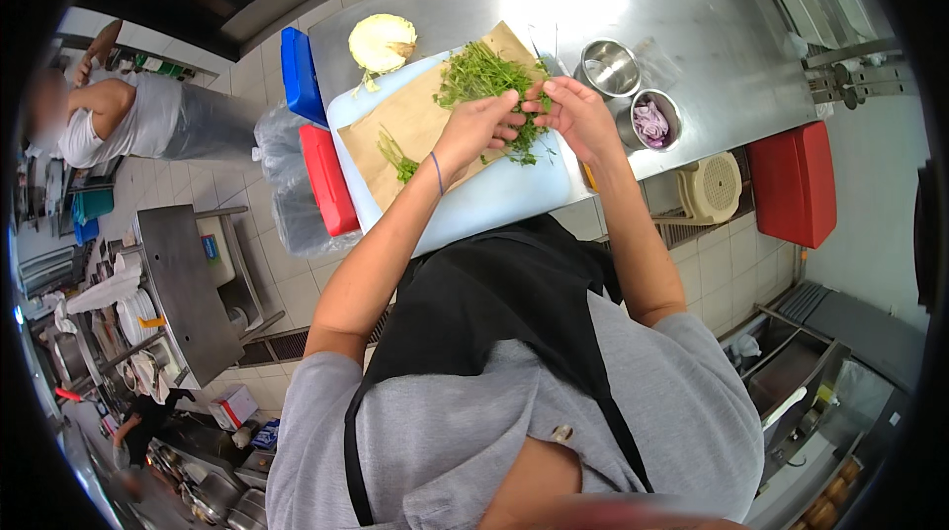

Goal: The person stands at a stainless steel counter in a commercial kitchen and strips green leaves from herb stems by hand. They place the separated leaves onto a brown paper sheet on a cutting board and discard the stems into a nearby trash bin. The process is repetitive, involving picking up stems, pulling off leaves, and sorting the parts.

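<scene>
A pile of leafy green herbs (489,74) lies on a sheet of brown paper (393,126), which covers part of a pale blue cutting board (489,200). Over the pile's near right edge, my right hand (578,118) pinches a small herb sprig (545,101) at its fingertips. Facing it, my left hand (478,131) has thumb and fingers bent close together; whether a stem is between them cannot be made out. A smaller bunch of stems (400,159) rests on the paper left of my left wrist. Beyond the board's far left corner sits a cut cabbage (382,43).
Right of the board on the steel table (712,33) stand a metal container (609,69) and another holding sliced red onion (651,122). Blue (300,77) and red (326,178) plastic lids or bins adjoin the left edge. A person (126,115) stands at left. A red bin (793,185) is at right.
</scene>
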### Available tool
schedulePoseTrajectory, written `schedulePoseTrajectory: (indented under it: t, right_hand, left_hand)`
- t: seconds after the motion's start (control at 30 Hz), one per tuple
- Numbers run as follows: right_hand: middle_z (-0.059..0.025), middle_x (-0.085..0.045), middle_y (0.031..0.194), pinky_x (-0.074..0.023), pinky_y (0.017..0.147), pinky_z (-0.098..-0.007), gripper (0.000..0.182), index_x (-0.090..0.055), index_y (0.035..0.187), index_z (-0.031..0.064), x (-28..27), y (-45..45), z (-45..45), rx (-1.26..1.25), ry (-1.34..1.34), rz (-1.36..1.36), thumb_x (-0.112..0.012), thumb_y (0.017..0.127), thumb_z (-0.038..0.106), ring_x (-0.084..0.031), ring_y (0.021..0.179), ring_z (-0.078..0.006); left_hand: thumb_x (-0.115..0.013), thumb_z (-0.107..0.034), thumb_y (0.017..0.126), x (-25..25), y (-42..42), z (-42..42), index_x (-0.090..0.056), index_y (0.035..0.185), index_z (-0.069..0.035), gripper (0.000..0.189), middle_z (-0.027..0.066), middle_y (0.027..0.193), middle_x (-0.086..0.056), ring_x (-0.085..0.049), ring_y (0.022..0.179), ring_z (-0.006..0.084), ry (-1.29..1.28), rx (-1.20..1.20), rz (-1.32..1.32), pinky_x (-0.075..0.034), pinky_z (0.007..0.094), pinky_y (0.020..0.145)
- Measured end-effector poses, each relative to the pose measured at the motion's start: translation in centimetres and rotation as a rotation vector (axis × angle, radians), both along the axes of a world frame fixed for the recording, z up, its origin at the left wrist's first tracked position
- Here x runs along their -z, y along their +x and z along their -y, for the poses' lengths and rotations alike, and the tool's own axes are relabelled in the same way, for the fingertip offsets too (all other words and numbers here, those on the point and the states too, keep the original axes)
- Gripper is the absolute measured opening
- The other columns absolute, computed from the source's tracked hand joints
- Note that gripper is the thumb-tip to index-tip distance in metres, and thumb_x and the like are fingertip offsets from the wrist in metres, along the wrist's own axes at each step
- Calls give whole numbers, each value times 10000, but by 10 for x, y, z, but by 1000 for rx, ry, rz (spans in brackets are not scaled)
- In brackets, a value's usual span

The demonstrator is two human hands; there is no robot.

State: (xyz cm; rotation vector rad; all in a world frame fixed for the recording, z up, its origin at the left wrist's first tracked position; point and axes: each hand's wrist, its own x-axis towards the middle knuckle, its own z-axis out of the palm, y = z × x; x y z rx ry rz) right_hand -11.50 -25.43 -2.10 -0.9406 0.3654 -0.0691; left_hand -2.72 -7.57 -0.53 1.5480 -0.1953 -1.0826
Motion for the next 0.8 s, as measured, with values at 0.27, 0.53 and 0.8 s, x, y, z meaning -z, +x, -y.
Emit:
schedulePoseTrajectory:
  t: [0.27, 0.53, 0.8]
  right_hand:
    - [-137, -671, 1010, -575, 698, -315, 251, -603, 1112, -15, 14, -20, -9, -67, 198, -34, -575, 964, 185, -696, 910, -252]
    - [-120, -655, 971, -564, 673, -306, 279, -600, 1118, -33, 12, -16, -11, -84, 146, -69, -576, 966, 199, -678, 828, -215]
    - [-97, -672, 1009, -523, 653, -270, 385, -622, 1182, -32, 36, -3, -12, 28, -457, -257, -635, 920, 250, -679, 818, -176]
  left_hand:
    - [-598, -312, 965, 1, -1, 20, -584, 1166, -80, 308, 51, 1131, -666, -609, 919, 120, -311, -200, -206, -488, 315, 848]
    - [-653, -250, 930, 12, 12, 18, -661, 983, -104, 156, 25, 1016, -700, -603, 838, 101, -201, -259, -39, -476, 284, 827]
    - [-627, -238, 950, 0, 39, -4, -609, 980, -124, 119, 33, 994, -699, -621, 851, 123, -247, -415, -75, -481, 281, 776]
